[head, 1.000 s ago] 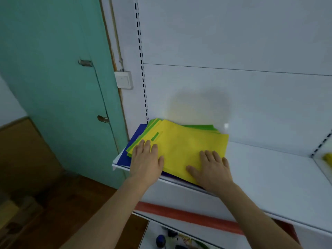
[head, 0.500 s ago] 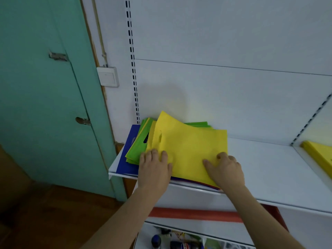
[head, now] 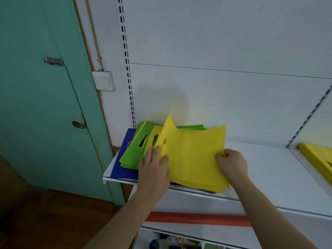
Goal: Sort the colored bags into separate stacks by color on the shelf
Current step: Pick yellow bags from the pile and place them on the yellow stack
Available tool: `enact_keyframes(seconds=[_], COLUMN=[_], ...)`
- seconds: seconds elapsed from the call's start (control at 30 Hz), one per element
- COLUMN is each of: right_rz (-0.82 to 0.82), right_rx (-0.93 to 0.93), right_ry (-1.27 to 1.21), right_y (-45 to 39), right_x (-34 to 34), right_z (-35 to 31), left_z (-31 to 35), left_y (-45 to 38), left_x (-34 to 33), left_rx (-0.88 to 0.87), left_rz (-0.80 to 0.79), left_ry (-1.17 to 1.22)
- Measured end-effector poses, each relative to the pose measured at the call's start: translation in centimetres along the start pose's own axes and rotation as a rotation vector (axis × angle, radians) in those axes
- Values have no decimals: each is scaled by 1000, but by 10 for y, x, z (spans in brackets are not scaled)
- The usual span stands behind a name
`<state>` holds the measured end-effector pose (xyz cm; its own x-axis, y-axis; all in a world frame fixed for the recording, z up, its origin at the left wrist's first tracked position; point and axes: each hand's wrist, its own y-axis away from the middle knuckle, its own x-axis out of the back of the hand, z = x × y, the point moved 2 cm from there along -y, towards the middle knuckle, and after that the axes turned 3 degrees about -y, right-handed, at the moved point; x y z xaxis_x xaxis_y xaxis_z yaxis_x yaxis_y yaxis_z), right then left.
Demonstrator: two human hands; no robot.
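Top yellow non-woven bag (head: 194, 155) looks light, floppy and slippery to me; my left hand (head: 154, 169) and right hand (head: 231, 164) pinch its opposite side edges, the best hold.

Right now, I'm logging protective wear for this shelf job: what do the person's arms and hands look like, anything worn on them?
The left forearm and right forearm are bare, no sleeve in view. The left hand and right hand have no gloves; no ring, watch or wristband shows.
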<state>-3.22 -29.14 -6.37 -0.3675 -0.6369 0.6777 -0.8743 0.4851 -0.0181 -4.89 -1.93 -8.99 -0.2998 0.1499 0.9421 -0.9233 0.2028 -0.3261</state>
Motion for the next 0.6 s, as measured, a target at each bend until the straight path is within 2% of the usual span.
enact_keyframes(seconds=[0.1,0.2,0.3,0.43,0.5,0.6], right_rz=[147,253,278,303,310,311], right_rx=[163,308,365,368,375,345], right_ry=[95,-67,-295,-459,-456,-428], right_y=[-3,3,14,17,18,21], right_x=[13,30,47,67,74,75], right_z=[0,-3,-2,8,17,36], left_z=[-15,-23,-24,-17,-11,1], left_y=[-6,-20,-42,-73,-82,-84], left_x=[4,5,11,25,32,33], left_rx=[120,176,277,472,436,333], left_rz=[14,36,50,-36,38,94], left_ry=[-58,48,374,1134,1267,1275])
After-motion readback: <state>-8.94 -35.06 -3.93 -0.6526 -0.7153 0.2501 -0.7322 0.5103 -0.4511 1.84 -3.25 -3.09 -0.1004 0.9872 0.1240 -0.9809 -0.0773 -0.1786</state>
